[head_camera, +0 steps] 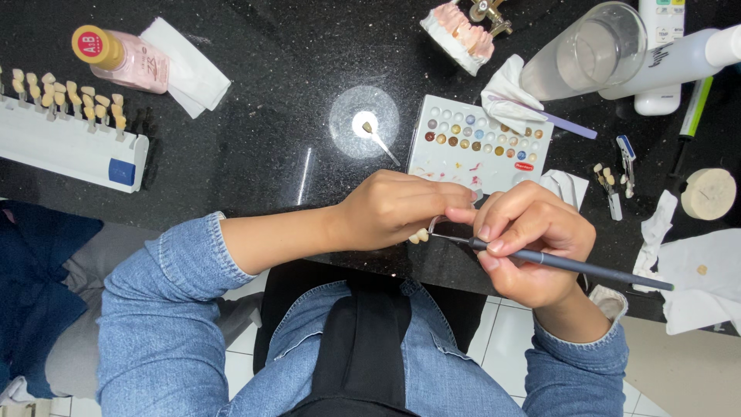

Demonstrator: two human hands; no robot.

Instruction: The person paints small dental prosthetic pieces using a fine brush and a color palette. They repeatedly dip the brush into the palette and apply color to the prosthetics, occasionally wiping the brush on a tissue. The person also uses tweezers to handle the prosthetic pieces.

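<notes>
On a black speckled surface [255,154], left hand [394,208] pinches a small tooth restoration [419,236]; right hand [529,239] grips a fine brush [571,265], painting underway, stain palette [478,143] at twelve o'clock.

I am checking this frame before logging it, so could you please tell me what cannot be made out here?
Head view only:
- The small tooth-coloured piece in the left hand: mostly hidden by the fingers.
- The tip of the dark brush held by the right hand: covered where the hands meet.
- The dental model: cut off by the top edge.
- The colours in the palette: wells too small to tell.
</notes>
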